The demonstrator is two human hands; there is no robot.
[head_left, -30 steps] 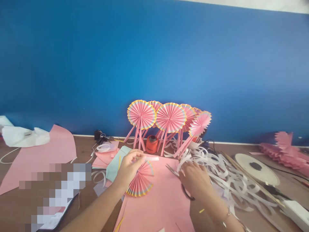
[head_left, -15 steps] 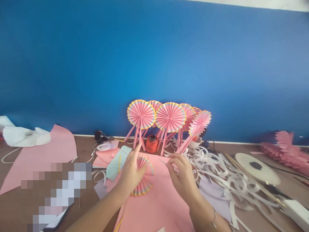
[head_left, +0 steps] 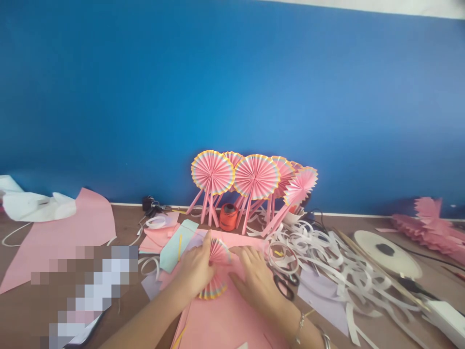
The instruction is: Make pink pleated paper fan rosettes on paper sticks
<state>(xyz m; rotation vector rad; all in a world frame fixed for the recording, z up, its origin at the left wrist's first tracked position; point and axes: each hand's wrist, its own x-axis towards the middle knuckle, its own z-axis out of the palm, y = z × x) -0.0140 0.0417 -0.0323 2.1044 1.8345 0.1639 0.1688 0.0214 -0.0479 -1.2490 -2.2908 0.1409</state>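
A half-open pink pleated paper fan [head_left: 217,269] with a rainbow edge lies on a pink paper sheet [head_left: 232,320]. My left hand [head_left: 194,270] covers its left side, fingers wrapped on the pleats. My right hand [head_left: 254,277] presses down on its right side, fingers flat and together. Black-handled scissors [head_left: 285,286] lie just right of my right hand. Several finished pink fans on sticks [head_left: 250,182] lean against the blue wall behind.
A heap of white paper strips [head_left: 327,257] spreads to the right, with a white tape roll [head_left: 387,252] beyond. An orange tape dispenser [head_left: 228,216] sits by the wall. Pink sheets [head_left: 65,228] and a light green paper [head_left: 178,245] lie left. More pink fans [head_left: 432,225] lie far right.
My right hand left the paper strips, came across to the fan and now presses on it. My left hand has lowered the fan onto the pink sheet.
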